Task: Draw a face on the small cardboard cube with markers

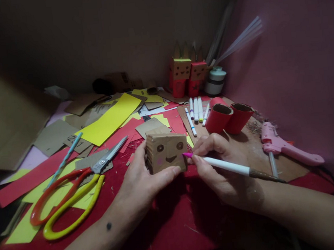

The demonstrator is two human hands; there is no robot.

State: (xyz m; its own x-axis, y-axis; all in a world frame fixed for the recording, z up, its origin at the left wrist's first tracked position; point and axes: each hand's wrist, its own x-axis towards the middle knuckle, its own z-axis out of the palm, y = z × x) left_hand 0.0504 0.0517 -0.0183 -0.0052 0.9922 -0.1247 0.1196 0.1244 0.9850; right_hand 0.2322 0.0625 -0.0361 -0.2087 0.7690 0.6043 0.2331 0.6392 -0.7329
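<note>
A square cardboard block (166, 147) is held upright by my left hand (141, 179), with the thumb along its lower front edge and fingers behind the left side. Two round eyes and a smiling mouth are drawn on its front, and a faint pink patch shows on the left cheek. Between thumb and fingers, my right hand (219, 165) grips a white marker (227, 165) with a pink tip. That tip is at the right cheek of the drawn face; whether it touches the cardboard I cannot tell.
Scissors (86, 181) with red and yellow handles lie at left among paper and cardboard scraps. Several markers (195, 110), two red tubes (229, 118) and a pink glue gun (288, 146) are at right. Finished-looking cardboard figures (182, 73) stand behind, beside a jar (215, 81).
</note>
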